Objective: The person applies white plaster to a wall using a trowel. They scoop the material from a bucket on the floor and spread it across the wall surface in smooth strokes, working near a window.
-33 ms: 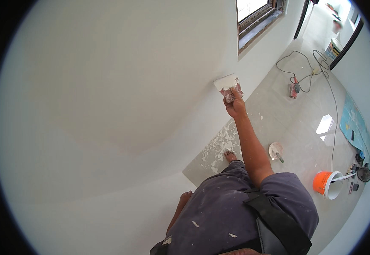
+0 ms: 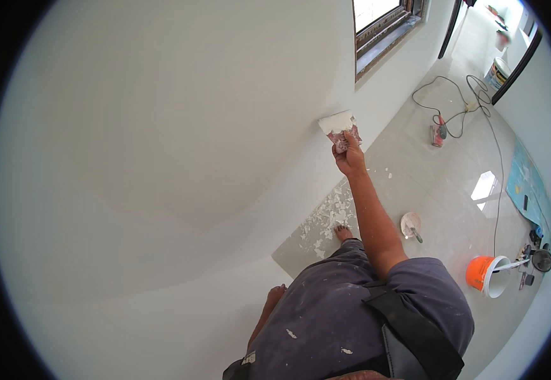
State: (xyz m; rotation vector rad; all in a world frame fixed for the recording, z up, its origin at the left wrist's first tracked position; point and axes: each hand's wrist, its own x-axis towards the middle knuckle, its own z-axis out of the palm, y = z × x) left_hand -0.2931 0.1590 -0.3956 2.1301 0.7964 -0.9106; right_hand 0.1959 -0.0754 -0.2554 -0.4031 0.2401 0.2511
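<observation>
My right hand (image 2: 349, 155) is closed on a wide putty knife (image 2: 340, 126), thumb lying over its reddish, smeared body. White putty coats the broad end of the blade, which is at the white wall (image 2: 180, 139) below the window; whether it touches the surface is hard to tell. Low at the wall side, my left hand (image 2: 277, 293) hangs beside my body. My shirt covers part of it, and its fingers do not show clearly.
White flakes (image 2: 329, 218) litter the floor by my foot. To the right lie a round putty-smeared board (image 2: 410, 225) with a handled tool, an orange bucket (image 2: 480, 273), a red power tool (image 2: 438, 133) with a looping cable, and a blue sheet (image 2: 529, 183). A window (image 2: 383, 31) opens above.
</observation>
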